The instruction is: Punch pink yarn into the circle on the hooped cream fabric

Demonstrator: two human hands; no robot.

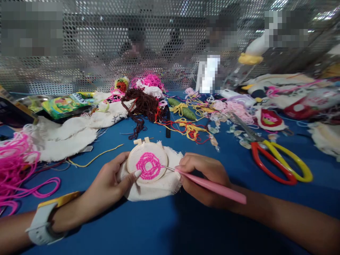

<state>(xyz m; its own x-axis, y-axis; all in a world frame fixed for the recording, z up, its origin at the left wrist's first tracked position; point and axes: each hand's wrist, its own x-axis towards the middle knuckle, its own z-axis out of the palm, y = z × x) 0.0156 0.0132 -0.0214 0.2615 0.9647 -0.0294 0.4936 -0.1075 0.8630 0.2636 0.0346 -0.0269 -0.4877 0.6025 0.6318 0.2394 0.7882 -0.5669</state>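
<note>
My left hand point(117, 177) grips a small round embroidery hoop point(132, 156), its thumb pressed on the front and the fingers hidden behind. White fabric point(148, 193) stretched in the hoop spreads past its rim with a frayed edge. Rings of bright pink stitching point(148, 174) surround a small bare centre. My right hand point(204, 173) is closed round the pink handle of a punch needle point(212, 185). The thin metal tip of the tool meets the right side of the stitching. The hoop's screw clamp is at the top.
Red-and-yellow-handled scissors point(273, 161) lie at the right. Pink yarn point(16, 166) and white cloth point(61, 136) lie at the left. Behind are brown yarn point(142, 104), yellow yarn point(190, 129), a green snack bag point(66, 106) and a perforated metal screen point(101, 67).
</note>
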